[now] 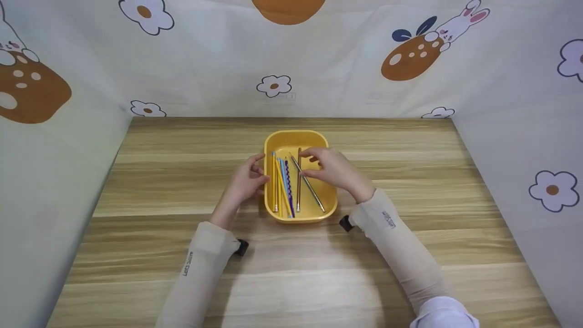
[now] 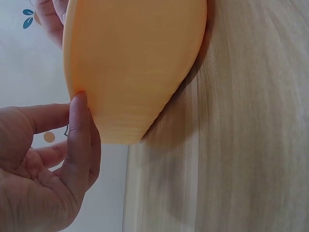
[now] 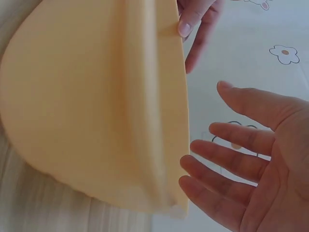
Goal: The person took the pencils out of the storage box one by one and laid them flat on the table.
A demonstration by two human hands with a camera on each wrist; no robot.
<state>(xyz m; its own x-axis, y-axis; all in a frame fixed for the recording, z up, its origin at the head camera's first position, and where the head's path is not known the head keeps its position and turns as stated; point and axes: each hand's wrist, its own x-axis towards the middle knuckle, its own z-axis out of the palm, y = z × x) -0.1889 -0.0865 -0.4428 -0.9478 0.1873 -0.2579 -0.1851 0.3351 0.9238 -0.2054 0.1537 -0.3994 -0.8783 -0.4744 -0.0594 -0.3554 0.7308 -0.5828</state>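
Note:
A yellow plastic bin point(image 1: 300, 220) stands on the table with several pencils point(image 1: 283, 187) inside. At its left side, my left hand point(image 1: 246, 180) pinches the rim; in the left wrist view, fingertips point(image 2: 79, 99) lie against the outer wall. Over the bin's right half hovers my right hand point(image 1: 339, 171), thumb and fingers spread apart with nothing between them. Below its fingertips, a silver-grey pencil point(image 1: 312, 191) slants across a dark brown pencil point(image 1: 299, 191). Yellow, light blue and purple-patterned pencils bunch along the bin's left side. The right wrist view shows the right palm point(image 3: 285, 179) and separated fingers.
The wood-grain table point(image 1: 182, 168) extends around the bin. Pale curtains point(image 1: 205, 59) printed with flowers and rabbits hang behind it and along both sides. Black camera mounts point(image 1: 347, 223) stick out from both sleeved wrists.

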